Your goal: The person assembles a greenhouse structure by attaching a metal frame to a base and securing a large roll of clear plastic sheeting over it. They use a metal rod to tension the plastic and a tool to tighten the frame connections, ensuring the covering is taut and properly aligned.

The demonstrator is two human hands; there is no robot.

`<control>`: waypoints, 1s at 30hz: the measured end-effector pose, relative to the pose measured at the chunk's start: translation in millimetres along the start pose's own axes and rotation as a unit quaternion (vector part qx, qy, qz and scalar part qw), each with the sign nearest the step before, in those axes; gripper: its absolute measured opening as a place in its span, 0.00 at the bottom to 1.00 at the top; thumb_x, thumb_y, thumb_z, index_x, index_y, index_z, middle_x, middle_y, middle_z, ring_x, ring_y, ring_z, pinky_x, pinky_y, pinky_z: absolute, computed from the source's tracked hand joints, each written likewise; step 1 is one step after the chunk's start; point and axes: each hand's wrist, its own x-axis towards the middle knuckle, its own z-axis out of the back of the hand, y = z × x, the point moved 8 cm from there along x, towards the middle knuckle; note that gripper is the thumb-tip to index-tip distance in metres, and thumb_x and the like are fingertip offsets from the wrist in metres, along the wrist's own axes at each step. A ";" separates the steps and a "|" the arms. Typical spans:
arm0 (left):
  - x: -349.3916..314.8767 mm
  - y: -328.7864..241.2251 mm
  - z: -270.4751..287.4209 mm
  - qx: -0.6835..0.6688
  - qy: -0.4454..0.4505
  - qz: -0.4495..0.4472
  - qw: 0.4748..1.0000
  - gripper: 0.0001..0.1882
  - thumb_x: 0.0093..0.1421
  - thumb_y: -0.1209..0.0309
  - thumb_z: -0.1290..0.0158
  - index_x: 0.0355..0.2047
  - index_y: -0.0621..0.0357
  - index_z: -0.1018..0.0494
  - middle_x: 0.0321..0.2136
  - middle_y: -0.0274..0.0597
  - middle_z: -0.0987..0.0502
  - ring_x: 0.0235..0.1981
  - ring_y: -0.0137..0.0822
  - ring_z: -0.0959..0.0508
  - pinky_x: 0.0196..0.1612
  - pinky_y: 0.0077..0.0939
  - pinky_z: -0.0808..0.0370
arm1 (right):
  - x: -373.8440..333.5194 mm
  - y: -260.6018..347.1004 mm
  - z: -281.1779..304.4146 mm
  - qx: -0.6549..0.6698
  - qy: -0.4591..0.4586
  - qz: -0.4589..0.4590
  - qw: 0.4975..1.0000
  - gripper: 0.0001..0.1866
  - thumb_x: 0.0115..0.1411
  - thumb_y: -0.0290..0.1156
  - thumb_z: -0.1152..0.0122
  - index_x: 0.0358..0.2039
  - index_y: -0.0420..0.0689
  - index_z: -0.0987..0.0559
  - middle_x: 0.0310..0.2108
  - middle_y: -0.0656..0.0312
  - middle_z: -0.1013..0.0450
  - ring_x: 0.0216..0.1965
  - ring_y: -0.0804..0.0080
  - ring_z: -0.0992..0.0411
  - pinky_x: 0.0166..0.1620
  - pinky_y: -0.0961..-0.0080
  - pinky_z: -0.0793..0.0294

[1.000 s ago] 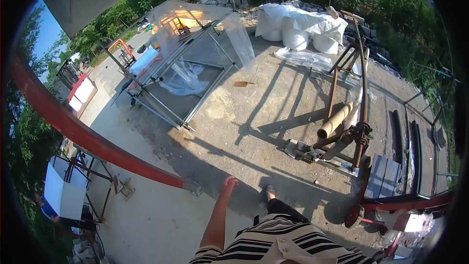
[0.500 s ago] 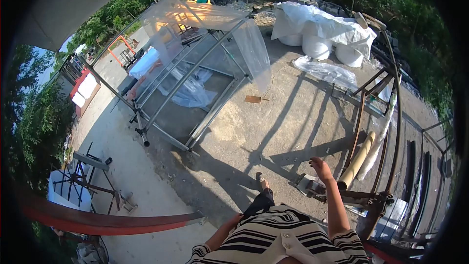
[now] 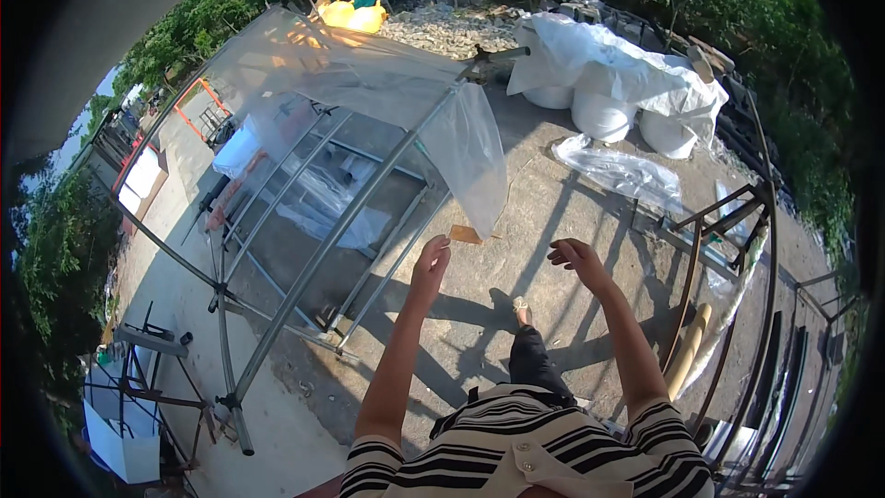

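Observation:
Both my hands are raised in front of me with nothing in them. My left hand (image 3: 431, 263) has its fingers stretched forward and is open. It is nearest to a frame of grey metal pipes (image 3: 343, 221), apart from the pipes. Clear plastic sheeting (image 3: 470, 143) is draped over the top of that frame, and one corner hangs down ahead of my hands. On the ground past my left fingertips lies a small rusty-brown flat piece (image 3: 466, 234). My right hand (image 3: 576, 256) is open as well, its fingers pointing left, above the sunlit concrete.
White bulk bags (image 3: 604, 117) under a white cover (image 3: 627, 55) stand at the far right. Crumpled clear plastic (image 3: 618, 171) lies before them. At my right are a rusty metal frame (image 3: 684, 277) and a cardboard tube (image 3: 690, 350). A brown metal stand (image 3: 166, 397) is at left.
I have stepped forward, and the pipe frame is now closer. My left hand has come up from beside my hip to the front. My right hand has moved forward and slightly left.

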 end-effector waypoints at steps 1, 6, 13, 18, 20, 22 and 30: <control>23.5 2.7 11.2 -0.002 -0.033 -0.007 0.999 0.19 0.63 0.70 0.53 0.53 0.63 0.38 0.47 0.46 0.29 0.50 0.36 0.29 0.52 0.26 0.34 | 42.9 23.2 -1.2 -0.005 0.015 0.024 1.000 0.19 0.65 0.44 0.58 0.44 0.43 0.26 0.35 0.63 0.24 0.37 0.75 0.27 0.40 0.77 0.32; 133.4 5.9 34.2 0.066 -0.165 -0.023 0.984 0.24 0.59 0.66 0.48 0.53 0.63 0.38 0.51 0.46 0.32 0.53 0.38 0.33 0.53 0.29 0.36 | 254.9 124.4 26.5 -0.034 -0.030 0.126 0.991 0.25 0.64 0.49 0.58 0.43 0.38 0.27 0.34 0.57 0.24 0.34 0.71 0.26 0.40 0.73 0.30; 216.9 -14.8 19.9 -0.038 -0.233 0.031 0.971 0.21 0.57 0.67 0.46 0.48 0.65 0.34 0.45 0.43 0.27 0.46 0.33 0.29 0.50 0.26 0.36 | 403.3 150.0 -3.3 -0.074 0.107 0.013 0.991 0.33 0.58 0.62 0.58 0.36 0.40 0.25 0.29 0.60 0.24 0.31 0.73 0.25 0.35 0.74 0.30; 222.1 24.8 5.0 -0.136 -0.271 0.042 0.952 0.12 0.63 0.69 0.54 0.39 0.68 0.30 0.33 0.43 0.23 0.35 0.31 0.24 0.44 0.25 0.30 | 409.9 134.9 -10.7 0.042 0.203 -0.043 0.977 0.30 0.57 0.60 0.53 0.32 0.40 0.26 0.24 0.63 0.27 0.29 0.75 0.26 0.34 0.77 0.26; 202.7 16.1 12.9 -0.121 -0.303 0.022 0.945 0.12 0.64 0.70 0.57 0.35 0.68 0.28 0.31 0.43 0.23 0.33 0.31 0.23 0.43 0.24 0.29 | 409.6 124.9 -8.0 0.076 0.214 -0.059 0.972 0.29 0.57 0.58 0.51 0.31 0.39 0.26 0.22 0.65 0.30 0.26 0.77 0.28 0.33 0.78 0.25; 174.9 4.1 24.7 -0.129 -0.324 0.019 0.937 0.13 0.65 0.72 0.61 0.31 0.68 0.28 0.30 0.44 0.23 0.33 0.32 0.23 0.43 0.25 0.29 | 409.6 115.1 -11.4 0.095 0.213 -0.065 0.970 0.28 0.58 0.57 0.50 0.30 0.39 0.27 0.19 0.67 0.34 0.23 0.78 0.30 0.33 0.79 0.25; 60.4 -23.5 81.1 -0.005 -0.542 0.007 0.841 0.08 0.63 0.75 0.59 0.39 0.66 0.33 0.36 0.45 0.28 0.38 0.36 0.26 0.47 0.30 0.31 | 358.8 86.0 -0.3 0.134 0.186 -0.028 0.973 0.24 0.61 0.51 0.53 0.28 0.39 0.26 0.19 0.66 0.33 0.21 0.78 0.33 0.38 0.77 0.27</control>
